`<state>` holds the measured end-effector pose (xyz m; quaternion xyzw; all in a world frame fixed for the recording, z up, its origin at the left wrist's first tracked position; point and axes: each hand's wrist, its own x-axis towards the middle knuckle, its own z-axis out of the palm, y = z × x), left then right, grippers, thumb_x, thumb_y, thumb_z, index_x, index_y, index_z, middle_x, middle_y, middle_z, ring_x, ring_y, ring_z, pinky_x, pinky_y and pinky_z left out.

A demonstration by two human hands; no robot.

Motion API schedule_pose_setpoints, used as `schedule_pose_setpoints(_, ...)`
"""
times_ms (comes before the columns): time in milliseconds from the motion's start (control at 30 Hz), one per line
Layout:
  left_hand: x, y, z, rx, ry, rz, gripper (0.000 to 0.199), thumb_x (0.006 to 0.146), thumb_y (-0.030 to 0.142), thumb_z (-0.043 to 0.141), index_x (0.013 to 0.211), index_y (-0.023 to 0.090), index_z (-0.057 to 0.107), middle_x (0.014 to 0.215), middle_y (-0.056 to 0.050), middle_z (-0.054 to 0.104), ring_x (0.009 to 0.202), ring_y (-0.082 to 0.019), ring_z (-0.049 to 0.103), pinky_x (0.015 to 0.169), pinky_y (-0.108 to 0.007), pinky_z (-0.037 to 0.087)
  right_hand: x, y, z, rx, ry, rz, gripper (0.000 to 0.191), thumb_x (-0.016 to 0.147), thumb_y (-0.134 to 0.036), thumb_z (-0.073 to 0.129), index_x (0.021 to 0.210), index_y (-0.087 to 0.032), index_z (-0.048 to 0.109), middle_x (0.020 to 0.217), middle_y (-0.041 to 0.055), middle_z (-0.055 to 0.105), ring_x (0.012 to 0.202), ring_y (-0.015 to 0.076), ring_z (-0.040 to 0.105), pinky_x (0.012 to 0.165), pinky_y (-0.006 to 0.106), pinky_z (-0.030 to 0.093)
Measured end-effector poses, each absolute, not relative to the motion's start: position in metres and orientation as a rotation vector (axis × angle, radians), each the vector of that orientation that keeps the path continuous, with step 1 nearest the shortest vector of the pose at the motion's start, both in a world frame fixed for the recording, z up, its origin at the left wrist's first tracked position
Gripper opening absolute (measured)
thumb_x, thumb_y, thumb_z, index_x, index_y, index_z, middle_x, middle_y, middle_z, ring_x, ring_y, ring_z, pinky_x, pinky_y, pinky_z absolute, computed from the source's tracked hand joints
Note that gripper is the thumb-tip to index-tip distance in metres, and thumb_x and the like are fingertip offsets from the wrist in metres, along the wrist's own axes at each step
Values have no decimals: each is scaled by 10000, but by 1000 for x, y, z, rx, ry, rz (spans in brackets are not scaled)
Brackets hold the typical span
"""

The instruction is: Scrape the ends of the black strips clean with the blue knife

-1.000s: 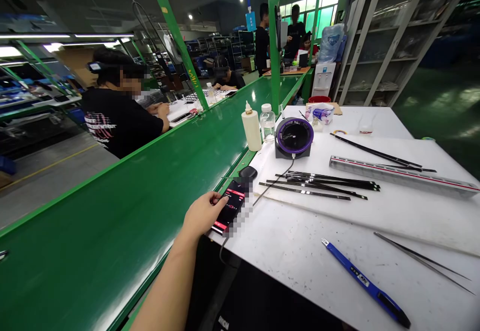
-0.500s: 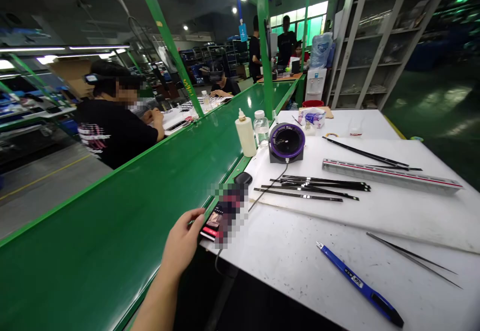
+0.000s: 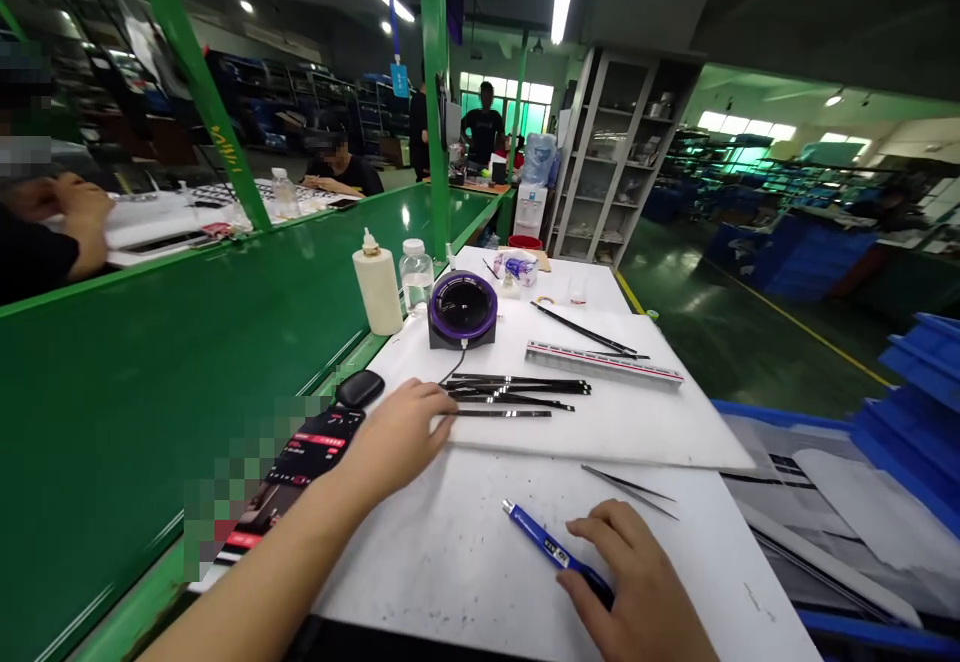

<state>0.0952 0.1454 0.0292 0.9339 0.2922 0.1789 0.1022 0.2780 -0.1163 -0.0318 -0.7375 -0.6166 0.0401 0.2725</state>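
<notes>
My left hand (image 3: 405,432) reaches over the edge of the white foam sheet. Its thumb and fingers close around the left end of the nearest black strip (image 3: 517,413). Just behind it, several more thin black strips (image 3: 525,385) with small shiny patches lie in a loose bundle. My right hand (image 3: 637,582) is at the lower right, thumb and fingers apart. It hovers around the rear part of a blue pen-shaped tool (image 3: 544,539) with a silver tip and a label. Tweezers (image 3: 630,488) lie beyond the right fingers.
A white scale ruler (image 3: 604,362) and further strips lie on the foam sheet (image 3: 600,447). A round purple-rimmed device (image 3: 463,307), a cream squeeze bottle (image 3: 377,292) and a clear bottle (image 3: 416,277) stand behind. A phone (image 3: 300,472) lies left; blue crates (image 3: 915,442) are right.
My left hand has moved from the phone to the black strips. My right hand has come into view at the blue tool. The view has turned right.
</notes>
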Motion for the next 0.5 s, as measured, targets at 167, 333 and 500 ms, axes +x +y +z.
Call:
schedule_pose_setpoints(167, 143, 150, 16, 2891, 666, 403, 176, 837, 287, 572, 874, 226, 733, 870, -85, 676, 897, -278, 586, 799, -389, 456, 285, -100, -37, -1899, -1626, 241, 362, 723, -139, 668, 1081, -192, 665, 996, 91, 614, 935, 249, 592, 852, 377, 516)
schedule_pose_setpoints(333, 160, 154, -2, 2871, 635, 458, 234, 889, 251, 500, 848, 206, 726, 860, -95, 652, 867, -268, 583, 797, -394, 448, 281, -101, -29, -1896, -1606, 264, 297, 748, -90, 611, 1009, -213, 681, 930, 54, 609, 883, 219, 581, 832, 360, 496)
schedule_pose_setpoints(500, 171, 143, 3, 2866, 601, 474, 262, 904, 219, 485, 798, 186, 722, 875, -107, 669, 899, -264, 599, 827, -394, 453, 281, -98, -39, -1909, -1542, 158, 261, 830, -87, 501, 997, -195, 670, 906, 70, 586, 865, 224, 573, 806, 371, 496)
